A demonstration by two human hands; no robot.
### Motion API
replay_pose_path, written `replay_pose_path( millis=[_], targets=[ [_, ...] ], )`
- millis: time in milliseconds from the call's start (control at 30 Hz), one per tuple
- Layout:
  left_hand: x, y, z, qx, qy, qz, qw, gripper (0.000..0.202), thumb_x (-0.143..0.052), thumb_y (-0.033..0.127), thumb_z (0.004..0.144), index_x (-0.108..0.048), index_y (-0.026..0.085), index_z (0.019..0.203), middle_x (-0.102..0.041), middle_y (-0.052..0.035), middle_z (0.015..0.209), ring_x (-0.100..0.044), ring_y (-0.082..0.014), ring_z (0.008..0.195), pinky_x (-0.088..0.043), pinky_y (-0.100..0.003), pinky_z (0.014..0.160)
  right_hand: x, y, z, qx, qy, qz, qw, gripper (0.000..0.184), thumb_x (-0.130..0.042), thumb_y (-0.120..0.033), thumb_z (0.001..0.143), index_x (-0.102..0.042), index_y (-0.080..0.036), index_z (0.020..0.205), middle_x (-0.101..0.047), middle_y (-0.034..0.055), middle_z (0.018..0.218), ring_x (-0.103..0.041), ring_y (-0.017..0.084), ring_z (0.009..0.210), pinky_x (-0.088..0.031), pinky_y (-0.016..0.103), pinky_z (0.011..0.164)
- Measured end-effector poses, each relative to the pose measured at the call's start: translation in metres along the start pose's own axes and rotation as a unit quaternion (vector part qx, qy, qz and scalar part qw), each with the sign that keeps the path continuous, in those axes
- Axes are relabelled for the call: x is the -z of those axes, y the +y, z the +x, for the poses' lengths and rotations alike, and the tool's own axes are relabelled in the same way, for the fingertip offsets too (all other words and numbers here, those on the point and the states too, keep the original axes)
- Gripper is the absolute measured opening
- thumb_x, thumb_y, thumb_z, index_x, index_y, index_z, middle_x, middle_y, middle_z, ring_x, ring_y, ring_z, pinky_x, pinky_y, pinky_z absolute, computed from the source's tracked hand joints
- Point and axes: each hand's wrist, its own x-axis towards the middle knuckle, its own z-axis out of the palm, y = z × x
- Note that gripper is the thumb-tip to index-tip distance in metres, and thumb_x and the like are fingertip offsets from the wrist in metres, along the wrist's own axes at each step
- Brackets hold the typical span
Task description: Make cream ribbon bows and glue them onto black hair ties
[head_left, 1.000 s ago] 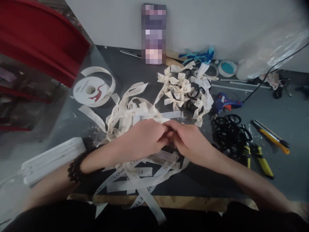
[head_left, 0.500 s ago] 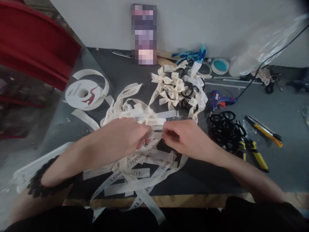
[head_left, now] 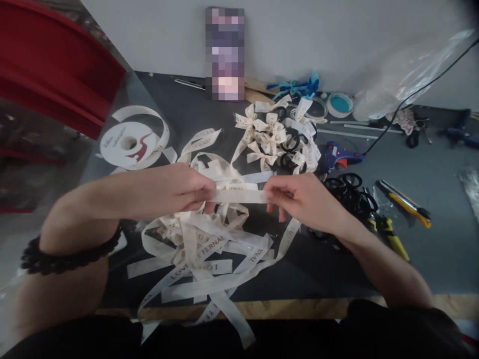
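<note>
A flat white ribbon [head_left: 240, 196] stretches between my two hands, above the heap of ribbon on the table. My left hand [head_left: 187, 190] pinches its left part, and my right hand [head_left: 294, 199] grips the right part between thumb and fingers. Beneath them lie loose printed ribbon strips [head_left: 209, 249], some lettered "ETERNAL" and "LOVE". Behind my hands sits a cluster of tied ribbon bows [head_left: 267, 132], with black hair ties among them. The ribbon spool [head_left: 129, 144] lies at the left, partly unwound.
Right of my hands are a blue glue gun [head_left: 340, 155], black hair ties [head_left: 346, 197], a yellow cutter knife [head_left: 406, 204] and yellow-handled pliers [head_left: 394, 239]. Glue sticks [head_left: 348, 133] and a tape roll [head_left: 340, 103] lie farther back. A phone-like object [head_left: 225, 55] leans against the wall.
My hands have moved apart and slightly upward, drawing the ribbon between them straight. A longer flat stretch of it now shows.
</note>
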Motion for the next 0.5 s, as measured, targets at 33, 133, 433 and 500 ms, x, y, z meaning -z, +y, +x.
replay_pose_path(
  millis=[33,133,433,500],
  targets=[
    [0.000,0.002,-0.003,-0.003,0.000,-0.002,1.000,0.027,-0.050,0.013,0.096,-0.075,0.020,0.089,-0.066,0.0024,0.069,-0.056,-0.0100,0.055,-0.038,-0.020,0.052,0.004,-0.003,-0.002,0.006,0.007,-0.013,1.000,0.023,-0.059,-0.025,0.103,-0.067,-0.020,0.082,-0.076,-0.0046,0.074,-0.069,0.008,0.050,-0.049,0.020,0.058],
    [-0.001,0.007,-0.007,0.000,0.026,-0.006,1.000,0.032,-0.046,0.007,0.093,-0.075,0.020,0.087,-0.062,0.0039,0.060,-0.051,-0.0095,0.050,-0.035,-0.020,0.050,0.015,-0.010,-0.007,0.009,0.019,-0.053,0.998,0.025,-0.060,-0.024,0.103,-0.070,-0.021,0.081,-0.076,-0.0048,0.072,-0.069,0.008,0.051,-0.050,0.020,0.060],
    [0.006,0.001,-0.015,0.024,-0.005,0.004,1.000,0.038,-0.037,0.003,0.092,-0.071,0.018,0.084,-0.058,0.0077,0.049,-0.057,-0.0099,0.050,-0.044,-0.018,0.061,0.041,-0.001,-0.003,-0.016,0.010,-0.018,1.000,0.020,-0.068,-0.036,0.099,-0.070,-0.022,0.086,-0.080,-0.0008,0.076,-0.065,0.010,0.049,-0.050,0.024,0.056],
    [0.008,-0.003,-0.018,0.016,-0.006,0.001,1.000,0.037,-0.038,0.005,0.096,-0.070,0.018,0.084,-0.057,0.0081,0.048,-0.056,-0.0094,0.050,-0.043,-0.017,0.061,0.046,0.000,-0.004,-0.024,-0.003,-0.004,1.000,0.023,-0.070,-0.041,0.098,-0.069,-0.022,0.085,-0.080,-0.0001,0.077,-0.065,0.011,0.049,-0.048,0.024,0.054]
  ],
)
